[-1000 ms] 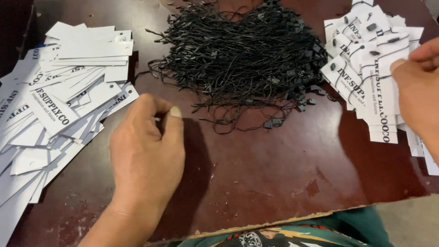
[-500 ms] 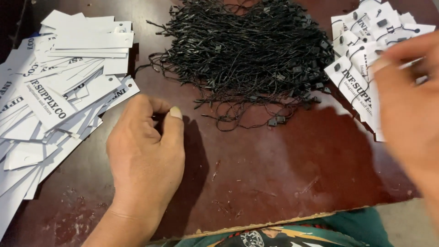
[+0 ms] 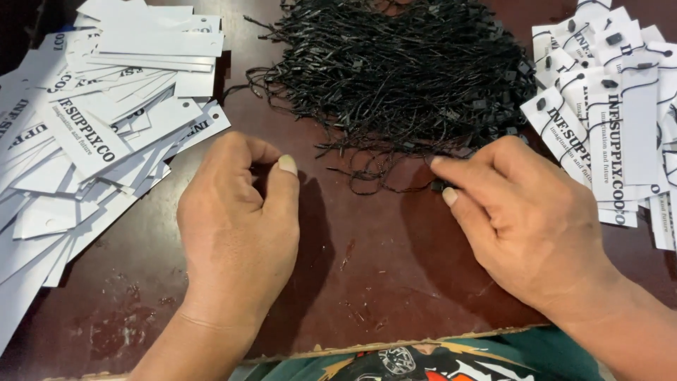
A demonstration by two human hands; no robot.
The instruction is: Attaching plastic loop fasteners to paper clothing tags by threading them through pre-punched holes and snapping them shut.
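A dark reddish-brown worktop point(image 3: 367, 282), scuffed and flecked with pale marks, fills the frame. Across its left side, from the upper left down to the lower left edge, spreads a loose heap of plain white card tags point(image 3: 84, 134), overlapping at many angles, some printed in black. At the upper centre lies a broad tangled pile of black string fasteners point(image 3: 395, 70), its stray loops trailing down toward the middle of the frame. At the upper right sits a smaller stack of white tags already fitted with black strings point(image 3: 606, 120).

The left hand point(image 3: 236, 233) rests on the worktop at centre left, fingers curled loosely inward with the thumb up; it holds nothing that can be seen. The right hand point(image 3: 525, 219) lies at centre right, touching the lower edge of the string pile, its thumb and forefinger pinched on the small black end of a single black string fastener point(image 3: 395, 185).
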